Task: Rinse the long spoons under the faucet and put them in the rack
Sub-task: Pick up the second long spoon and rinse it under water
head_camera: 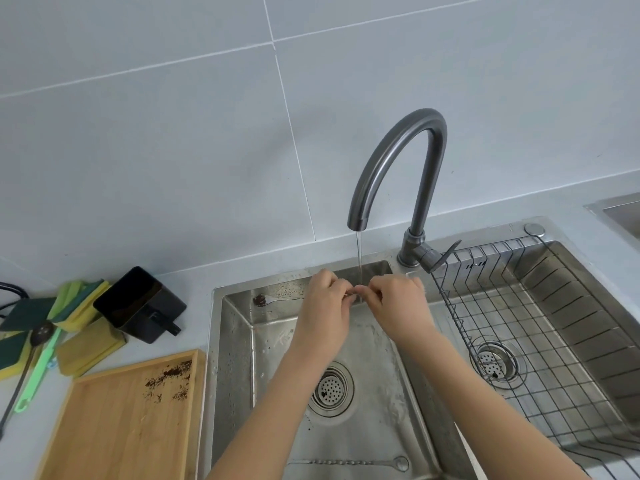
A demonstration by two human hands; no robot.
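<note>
Water runs from the grey faucet [398,161] into the left sink basin [239,341]. My left hand [323,306] and my right hand [398,306] meet under the stream, both pinching a long spoon [355,295], of which only a short bit shows between the fingers. A dirty long spoon [273,300] lies at the basin's back left, its bowl caked with brown grounds. Another long spoon with a twisted handle [349,462] lies at the basin's near edge. The wire rack [540,327] sits in the right basin with no spoons in it.
A wooden tray [117,420] with brown grounds lies left of the sink. Behind it are sponges [83,351], a black box [142,303], a green-handled brush [38,372] and a dark spoon [41,330]. The faucet handle [446,254] points toward the rack.
</note>
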